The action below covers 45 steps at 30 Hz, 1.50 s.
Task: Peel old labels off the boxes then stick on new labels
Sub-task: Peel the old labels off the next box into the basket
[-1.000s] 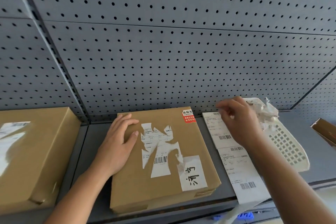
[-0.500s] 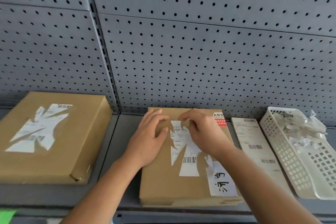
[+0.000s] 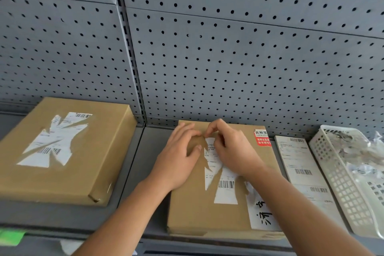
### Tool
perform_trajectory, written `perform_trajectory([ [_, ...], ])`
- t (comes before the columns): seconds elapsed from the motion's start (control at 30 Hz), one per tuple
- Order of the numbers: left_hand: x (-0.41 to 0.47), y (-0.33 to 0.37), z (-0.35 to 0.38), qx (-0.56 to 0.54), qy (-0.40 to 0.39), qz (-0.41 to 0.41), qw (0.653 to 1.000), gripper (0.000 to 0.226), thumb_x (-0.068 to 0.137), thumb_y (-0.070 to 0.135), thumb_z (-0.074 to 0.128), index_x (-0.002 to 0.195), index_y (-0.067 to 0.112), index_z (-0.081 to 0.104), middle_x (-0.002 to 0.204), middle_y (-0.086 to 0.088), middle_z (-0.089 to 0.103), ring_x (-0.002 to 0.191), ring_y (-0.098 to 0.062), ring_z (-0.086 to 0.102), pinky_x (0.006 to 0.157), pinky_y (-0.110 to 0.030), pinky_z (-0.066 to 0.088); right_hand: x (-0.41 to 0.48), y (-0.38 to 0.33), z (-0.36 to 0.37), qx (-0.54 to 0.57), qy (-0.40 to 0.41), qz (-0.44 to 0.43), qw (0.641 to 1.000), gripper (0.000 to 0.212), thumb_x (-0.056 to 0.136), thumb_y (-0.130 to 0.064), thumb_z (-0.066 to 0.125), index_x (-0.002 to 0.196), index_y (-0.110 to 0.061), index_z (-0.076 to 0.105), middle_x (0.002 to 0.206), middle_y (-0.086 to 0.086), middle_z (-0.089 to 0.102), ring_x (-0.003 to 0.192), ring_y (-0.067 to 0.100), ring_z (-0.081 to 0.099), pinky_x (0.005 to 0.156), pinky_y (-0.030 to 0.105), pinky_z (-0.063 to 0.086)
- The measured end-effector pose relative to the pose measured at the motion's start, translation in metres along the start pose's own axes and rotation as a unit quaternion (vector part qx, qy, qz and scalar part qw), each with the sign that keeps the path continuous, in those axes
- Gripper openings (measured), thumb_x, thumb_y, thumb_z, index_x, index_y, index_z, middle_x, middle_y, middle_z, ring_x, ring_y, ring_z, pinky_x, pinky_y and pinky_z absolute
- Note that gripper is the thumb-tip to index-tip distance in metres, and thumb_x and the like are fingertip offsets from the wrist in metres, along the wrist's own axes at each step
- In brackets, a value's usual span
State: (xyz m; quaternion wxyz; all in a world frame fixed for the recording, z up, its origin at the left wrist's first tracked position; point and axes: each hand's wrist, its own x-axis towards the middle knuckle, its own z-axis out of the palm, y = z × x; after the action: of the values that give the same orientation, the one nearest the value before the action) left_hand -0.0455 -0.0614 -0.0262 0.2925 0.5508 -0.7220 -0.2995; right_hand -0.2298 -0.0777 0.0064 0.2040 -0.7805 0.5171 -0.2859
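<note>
A flat brown cardboard box (image 3: 193, 210) lies on the grey shelf in front of me. Its torn white old label (image 3: 225, 189) with a barcode still sticks to the top. My left hand (image 3: 178, 160) rests flat on the box, fingers spread, beside the label's upper left edge. My right hand (image 3: 230, 151) pinches the label's top edge between thumb and fingertips. A strip of new white labels (image 3: 299, 170) lies to the right of the box. A second brown box (image 3: 68, 151) with a torn label sits on the left.
A white perforated basket (image 3: 340, 185) holding crumpled label scraps stands at the far right. A grey pegboard wall (image 3: 228, 58) rises behind the shelf. A red sticker (image 3: 262, 138) and a white handwritten sticker (image 3: 264, 214) are on the middle box.
My right hand came from the basket on the right to the label's top edge. The view shifted left, bringing the second box fully into sight. My left hand stays on the box.
</note>
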Motion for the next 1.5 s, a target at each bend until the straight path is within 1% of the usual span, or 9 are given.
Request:
perform_trajectory([
  [0.13, 0.0, -0.001, 0.0, -0.004, 0.002, 0.005, 1.0, 0.033, 0.103, 0.038, 0.051, 0.134, 0.047, 0.048, 0.157, 0.032, 0.024, 0.146, 0.017, -0.002, 0.113, -0.027, 0.017, 0.0, 0.003, 0.005, -0.023, 0.009, -0.019, 1.0, 0.027, 0.088, 0.008, 0.046, 0.1, -0.014, 0.055, 0.076, -0.021, 0.055, 0.066, -0.009, 0.052, 0.06, 0.012, 0.034],
  [0.43, 0.0, 0.0, 0.0, -0.006, 0.005, 0.003, 1.0, 0.033, 0.102, 0.037, 0.052, 0.134, 0.044, 0.05, 0.157, 0.032, 0.025, 0.146, 0.016, -0.001, 0.112, -0.027, 0.018, -0.001, 0.005, 0.002, 0.025, 0.024, -0.016, 0.999, 0.027, 0.091, 0.01, 0.043, 0.102, -0.011, 0.056, 0.078, -0.016, 0.059, 0.065, 0.0, 0.054, 0.061, 0.012, 0.036],
  [0.57, 0.001, -0.002, 0.001, -0.007, 0.004, 0.003, 1.0, 0.033, 0.102, 0.037, 0.051, 0.135, 0.044, 0.05, 0.157, 0.03, 0.026, 0.147, 0.015, 0.0, 0.114, -0.028, 0.017, 0.001, 0.005, 0.007, 0.006, 0.017, -0.026, 1.0, 0.028, 0.09, 0.009, 0.043, 0.1, -0.015, 0.055, 0.081, -0.009, 0.062, 0.068, 0.001, 0.053, 0.064, 0.023, 0.04],
  [0.73, 0.001, -0.002, 0.002, -0.006, 0.01, 0.006, 1.0, 0.033, 0.102, 0.039, 0.051, 0.135, 0.041, 0.052, 0.157, 0.031, 0.027, 0.147, 0.014, 0.001, 0.115, -0.029, 0.019, -0.002, 0.009, 0.001, 0.054, 0.033, 0.006, 0.998, 0.027, 0.092, 0.008, 0.042, 0.099, -0.016, 0.055, 0.071, -0.01, 0.056, 0.056, 0.008, 0.046, 0.056, 0.018, 0.035],
  [0.83, 0.001, -0.003, 0.002, -0.01, 0.007, 0.004, 1.0, 0.032, 0.102, 0.038, 0.052, 0.134, 0.043, 0.05, 0.157, 0.03, 0.027, 0.147, 0.014, 0.001, 0.116, -0.029, 0.018, -0.002, 0.006, 0.003, 0.034, 0.012, -0.01, 0.999, 0.03, 0.092, 0.008, 0.043, 0.103, -0.015, 0.057, 0.082, -0.012, 0.064, 0.065, 0.004, 0.054, 0.062, 0.017, 0.04],
  [1.1, 0.001, -0.002, 0.001, -0.005, 0.007, 0.0, 1.0, 0.032, 0.102, 0.039, 0.051, 0.134, 0.042, 0.051, 0.156, 0.032, 0.026, 0.147, 0.015, 0.001, 0.114, -0.029, 0.019, -0.003, 0.007, -0.002, 0.063, 0.032, 0.007, 0.997, 0.03, 0.089, 0.012, 0.042, 0.095, -0.014, 0.055, 0.07, -0.016, 0.055, 0.059, 0.004, 0.049, 0.057, 0.012, 0.035],
  [1.27, 0.001, 0.0, 0.001, -0.004, 0.004, -0.002, 1.0, 0.031, 0.102, 0.038, 0.052, 0.133, 0.045, 0.05, 0.156, 0.033, 0.026, 0.147, 0.015, 0.001, 0.113, -0.03, 0.021, -0.003, 0.003, 0.0, 0.026, -0.008, -0.022, 0.999, 0.028, 0.09, 0.009, 0.046, 0.101, -0.013, 0.059, 0.083, -0.017, 0.06, 0.071, -0.007, 0.053, 0.063, 0.01, 0.035],
  [1.4, 0.0, 0.001, 0.0, 0.0, 0.003, -0.004, 1.0, 0.033, 0.103, 0.038, 0.051, 0.135, 0.042, 0.051, 0.156, 0.034, 0.025, 0.146, 0.016, 0.0, 0.112, -0.029, 0.019, 0.0, 0.003, -0.002, 0.052, 0.004, -0.012, 0.999, 0.027, 0.089, 0.012, 0.044, 0.095, -0.01, 0.058, 0.081, -0.007, 0.063, 0.066, 0.0, 0.054, 0.061, 0.01, 0.036],
  [1.5, 0.0, 0.001, 0.0, 0.004, 0.004, -0.003, 1.0, 0.032, 0.103, 0.039, 0.051, 0.135, 0.042, 0.051, 0.156, 0.033, 0.025, 0.147, 0.015, 0.0, 0.112, -0.029, 0.02, -0.002, 0.007, -0.004, 0.081, 0.024, 0.012, 0.996, 0.027, 0.09, 0.012, 0.043, 0.094, -0.011, 0.056, 0.074, -0.016, 0.058, 0.061, 0.004, 0.051, 0.059, 0.011, 0.036],
])
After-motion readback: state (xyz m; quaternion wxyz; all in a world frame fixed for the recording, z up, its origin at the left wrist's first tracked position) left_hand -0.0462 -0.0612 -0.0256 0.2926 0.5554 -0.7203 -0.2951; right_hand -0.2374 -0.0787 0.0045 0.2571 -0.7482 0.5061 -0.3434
